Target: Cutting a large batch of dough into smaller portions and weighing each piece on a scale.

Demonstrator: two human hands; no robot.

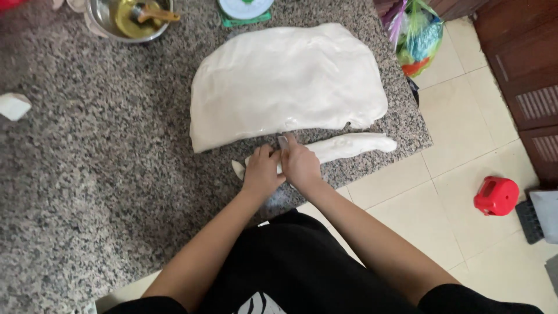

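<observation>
Dough strip [343, 146] lying on granite counter [104, 174], close to near edge, just this side of big dough sheet [288, 81]. Long axis running left–right, tilted a little: right end slightly farther, left end tapering to a point nearer. A narrow gap of bare counter between strip and sheet along most of the length; touching or not at the middle, cannot tell.

Both hands set on the strip's left half, side by side, touching each other. Left hand [260, 171] curled down over the strip, fingers clenched on the dough. Right hand [300, 166] just right of it, fingers closed round a small flat grey blade [283, 141] standing up at the fingertips, at the strip's far edge; looks like a scraper, exact kind not clear. Blade held crosswise to the long axis.

Free length of strip stretching away rightward from right hand, well past its knuckles, ending near counter's right edge. Only a short pointed stub showing left of left hand. Right hand therefore the nearer one to the long uncovered part.

Metal bowl [125, 20] with yellow liquid and a brush far left, a scale [244, 9] far centre, both well apart from the hands. Red object [496, 196] on tiled floor to the right.
</observation>
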